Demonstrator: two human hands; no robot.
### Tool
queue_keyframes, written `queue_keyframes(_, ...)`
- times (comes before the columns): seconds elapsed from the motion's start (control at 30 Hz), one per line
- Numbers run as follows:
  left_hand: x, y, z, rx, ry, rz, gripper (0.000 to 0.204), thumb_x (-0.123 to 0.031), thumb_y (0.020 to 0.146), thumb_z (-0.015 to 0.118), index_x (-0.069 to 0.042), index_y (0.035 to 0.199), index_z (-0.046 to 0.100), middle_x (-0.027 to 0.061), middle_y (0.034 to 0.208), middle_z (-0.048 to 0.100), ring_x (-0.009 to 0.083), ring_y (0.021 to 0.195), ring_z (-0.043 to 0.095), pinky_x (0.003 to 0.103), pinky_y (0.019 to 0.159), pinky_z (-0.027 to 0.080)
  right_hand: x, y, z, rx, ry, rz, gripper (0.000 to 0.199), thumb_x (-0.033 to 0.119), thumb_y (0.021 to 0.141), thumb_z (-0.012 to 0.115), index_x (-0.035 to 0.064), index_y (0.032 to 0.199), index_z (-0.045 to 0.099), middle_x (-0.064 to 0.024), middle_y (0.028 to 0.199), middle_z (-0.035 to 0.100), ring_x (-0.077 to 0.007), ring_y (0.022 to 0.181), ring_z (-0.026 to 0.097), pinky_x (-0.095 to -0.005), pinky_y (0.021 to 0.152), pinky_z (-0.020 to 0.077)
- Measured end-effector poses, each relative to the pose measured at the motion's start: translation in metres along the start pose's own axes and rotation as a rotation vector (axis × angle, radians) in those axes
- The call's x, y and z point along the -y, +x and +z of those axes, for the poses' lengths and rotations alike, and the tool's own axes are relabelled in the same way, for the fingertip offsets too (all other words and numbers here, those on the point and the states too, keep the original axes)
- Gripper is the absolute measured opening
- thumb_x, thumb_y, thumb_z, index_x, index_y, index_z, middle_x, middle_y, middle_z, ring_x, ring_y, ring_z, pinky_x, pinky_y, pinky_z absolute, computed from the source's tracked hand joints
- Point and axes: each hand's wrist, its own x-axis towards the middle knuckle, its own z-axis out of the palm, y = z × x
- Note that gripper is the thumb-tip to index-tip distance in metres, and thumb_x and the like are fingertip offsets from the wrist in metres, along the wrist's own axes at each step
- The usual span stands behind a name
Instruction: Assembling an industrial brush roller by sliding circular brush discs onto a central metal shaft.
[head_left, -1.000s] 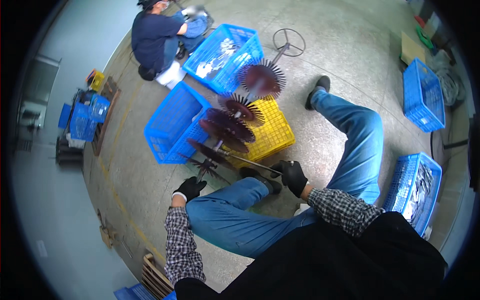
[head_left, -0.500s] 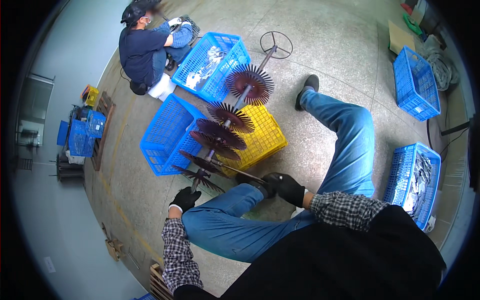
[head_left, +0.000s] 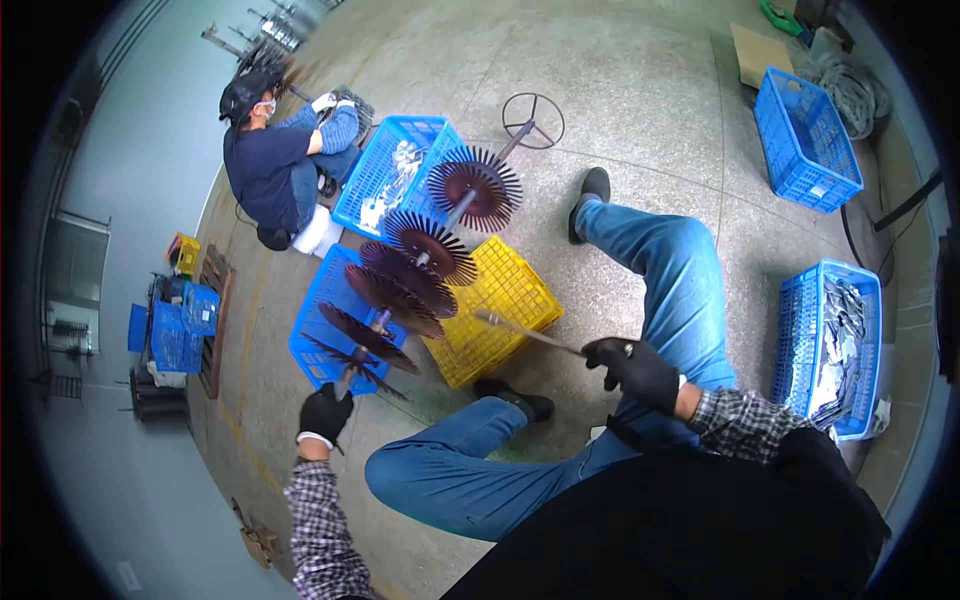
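A long shaft [head_left: 460,212] carrying several dark round discs [head_left: 432,245] with slotted, fan-like edges leans away from me toward a round metal wheel base [head_left: 533,120]. My left hand [head_left: 325,412], in a black glove, is closed around the shaft's near end, beside the nearest disc. In my black-gloved right hand [head_left: 635,375] is a slim metal rod [head_left: 535,335] with a thicker far end. That end hangs in the air above the yellow crate [head_left: 497,300], apart from the discs. My legs are spread on either side of the work.
Blue crates [head_left: 320,300] stand left of the shaft, one holding metal pieces. Another person [head_left: 275,165] sits beyond them. On the right are a blue crate [head_left: 800,150] and one filled with flat metal pieces [head_left: 840,345]. A pallet [head_left: 215,320] with blue bins lies at left.
My right hand has drawn the rod back to the right, away from the discs. My left hand has shifted left with the shaft's near end, and the whole view has moved somewhat.
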Motion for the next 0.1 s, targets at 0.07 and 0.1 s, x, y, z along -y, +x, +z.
queue_keyframes(0.07,-0.004,0.019,-0.050,-0.003,0.036,0.082,0.033,-0.040,0.083,0.067,-0.008,0.088,0.067,0.0222,0.076,0.069,0.0467,0.068,0.064,0.053,0.059,0.048,0.005,-0.003,-0.021,-0.085,0.065,-0.106,0.034,0.027,0.098,0.050,0.0079,0.122,0.064,-0.0101,0.105,0.069,-0.0249,0.079,0.065,-0.0315,0.071,0.0529)
queue_keyframes(0.1,0.000,0.028,-0.076,-0.027,0.116,0.150,0.033,-0.040,0.083,0.067,-0.008,0.089,0.067,0.0229,0.075,0.069,0.0467,0.068,0.064,0.054,0.058,0.048,0.007,-0.006,-0.031,-0.124,0.097,-0.160,0.034,0.027,0.098,0.052,0.0085,0.125,0.063,-0.0115,0.109,0.069,-0.0273,0.081,0.066,-0.0326,0.071,0.0536)
